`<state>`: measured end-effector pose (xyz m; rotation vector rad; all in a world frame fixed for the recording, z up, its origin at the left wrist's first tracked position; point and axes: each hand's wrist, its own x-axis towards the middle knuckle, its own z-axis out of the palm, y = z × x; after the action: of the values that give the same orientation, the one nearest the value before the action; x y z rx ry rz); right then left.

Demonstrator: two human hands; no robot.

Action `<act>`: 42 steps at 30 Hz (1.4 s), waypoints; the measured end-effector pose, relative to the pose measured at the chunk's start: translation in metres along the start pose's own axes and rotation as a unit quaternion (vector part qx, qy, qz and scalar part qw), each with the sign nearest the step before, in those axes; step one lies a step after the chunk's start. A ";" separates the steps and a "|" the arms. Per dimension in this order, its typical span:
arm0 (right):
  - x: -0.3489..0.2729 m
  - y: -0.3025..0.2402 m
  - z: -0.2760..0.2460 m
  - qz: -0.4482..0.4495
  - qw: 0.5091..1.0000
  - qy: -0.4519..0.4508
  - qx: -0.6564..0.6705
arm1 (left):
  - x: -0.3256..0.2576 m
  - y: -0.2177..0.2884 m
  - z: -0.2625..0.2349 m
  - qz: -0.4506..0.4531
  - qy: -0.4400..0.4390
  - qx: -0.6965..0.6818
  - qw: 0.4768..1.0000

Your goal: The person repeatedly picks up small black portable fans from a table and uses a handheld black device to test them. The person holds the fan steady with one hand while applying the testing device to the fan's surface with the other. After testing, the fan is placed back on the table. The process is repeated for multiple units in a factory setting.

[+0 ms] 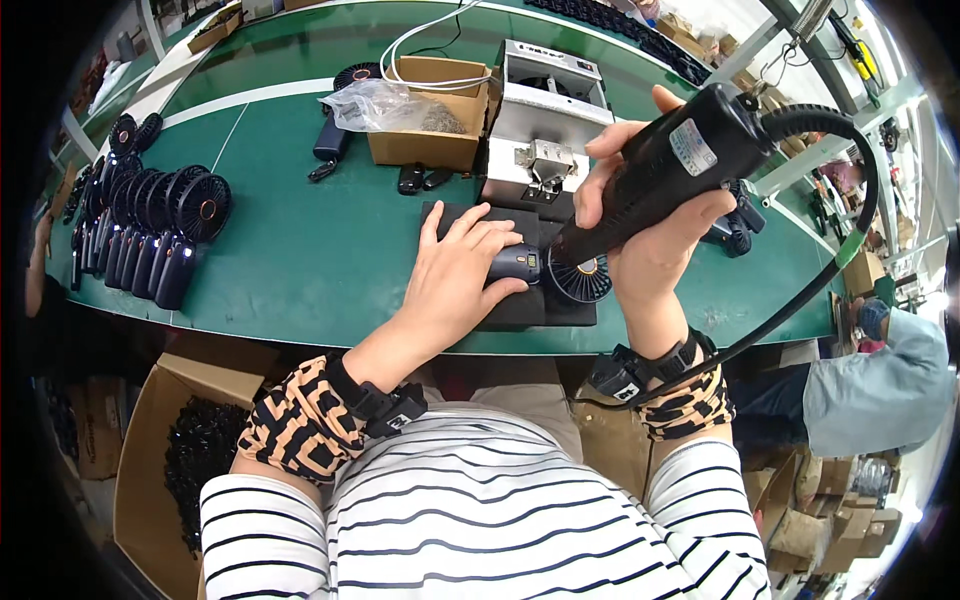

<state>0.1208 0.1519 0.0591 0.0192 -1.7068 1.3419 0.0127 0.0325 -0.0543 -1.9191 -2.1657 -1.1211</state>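
Note:
A dark handheld fan (516, 263) lies on a black block (515, 318) near the table's front edge, its round grille to the right. My left hand (448, 275) holds the fan's handle down against the block, fingers on the far side and thumb on the near side. In my right hand (655, 250) is a thick black electric screwdriver (655, 170), tilted so its tip points down at the joint between handle and grille. The tip's exact contact is hidden. A black cable (868, 190) runs from the screwdriver's top and loops down past my right wrist.
Several similar fans (150, 225) stand in rows at the left of the green table (330, 270). Behind the block are a metal machine (520, 150) and a cardboard box (430, 150) of small parts with a plastic bag (375, 105). A carton (150, 480) of black parts stands below left.

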 end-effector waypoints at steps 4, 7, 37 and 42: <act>-0.009 -0.002 0.001 0.012 1.000 0.028 -0.001 | 0.003 0.002 -0.001 0.001 -0.001 0.000 1.000; -0.014 0.002 0.001 0.015 0.999 0.039 0.004 | 0.003 0.003 -0.002 0.000 0.002 0.001 1.000; -0.012 -0.042 -0.019 -0.029 0.994 0.079 0.067 | 0.020 0.001 -0.048 -0.033 -0.050 0.007 0.998; -0.023 -0.018 -0.032 0.021 0.996 0.070 0.045 | -0.008 -0.024 -0.073 -0.141 0.044 -0.205 0.968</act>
<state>0.1632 0.1575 0.0564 -0.0598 -1.5365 1.4171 -0.0373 -0.0118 -0.0161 -1.6735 -2.3557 -1.7910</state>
